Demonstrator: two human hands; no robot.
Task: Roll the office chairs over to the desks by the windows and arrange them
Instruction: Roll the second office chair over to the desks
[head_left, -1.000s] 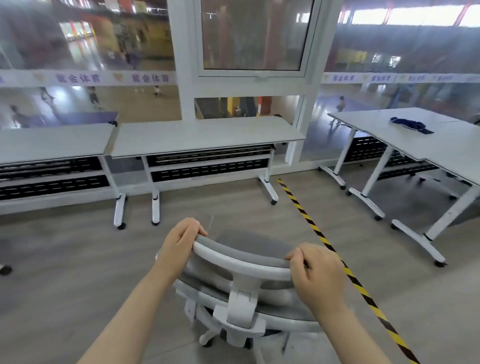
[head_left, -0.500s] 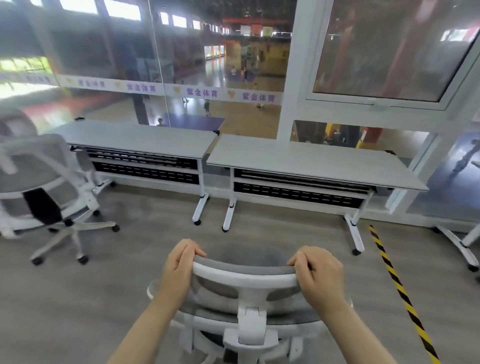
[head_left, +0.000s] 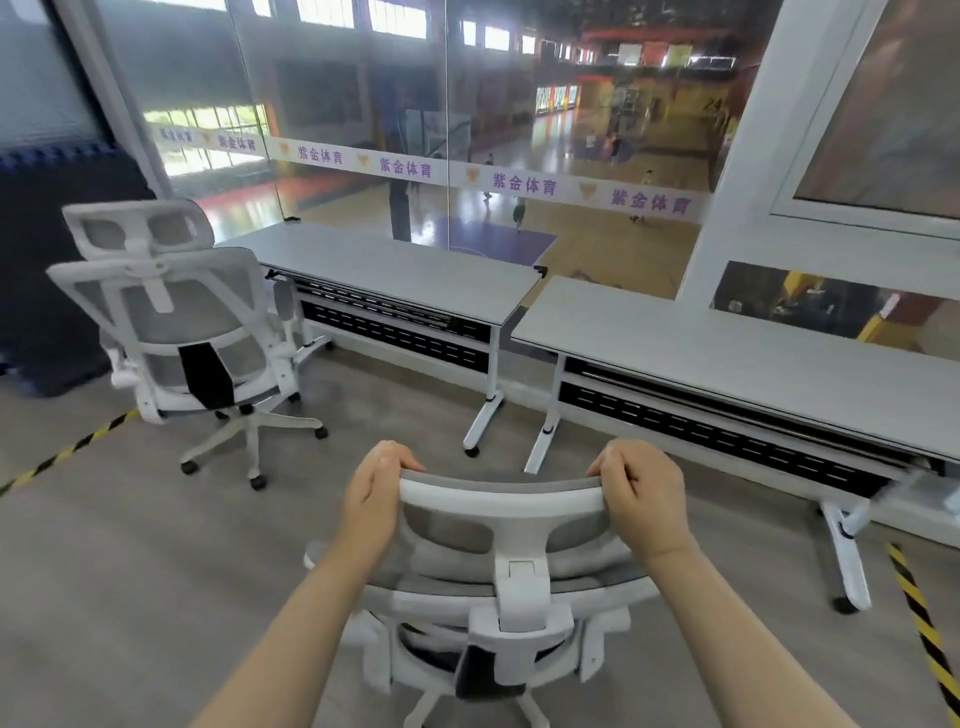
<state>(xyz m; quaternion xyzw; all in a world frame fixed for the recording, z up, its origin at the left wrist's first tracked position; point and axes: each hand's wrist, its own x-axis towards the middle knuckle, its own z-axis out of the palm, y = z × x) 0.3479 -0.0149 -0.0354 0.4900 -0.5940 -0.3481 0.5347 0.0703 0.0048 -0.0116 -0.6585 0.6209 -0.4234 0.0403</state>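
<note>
A white office chair with grey mesh (head_left: 511, 566) stands right in front of me, its back toward me. My left hand (head_left: 371, 499) grips the left end of its headrest and my right hand (head_left: 644, 496) grips the right end. Beyond it, two grey-topped desks stand side by side along the windows: the left desk (head_left: 395, 273) and the right desk (head_left: 727, 353). A second white mesh chair (head_left: 176, 322) stands at the left end of the left desk, facing it.
Yellow-and-black floor tape runs at the lower right (head_left: 924, 629) and at the left (head_left: 62, 454). A dark blue padded block (head_left: 47, 270) stands at the far left. The desks' white legs on castors (head_left: 480, 423) reach out onto the grey floor.
The view has swung to the left while both hands kept hold of the headrest. The second chair and the left desk came into view, and the desks on the right dropped out.
</note>
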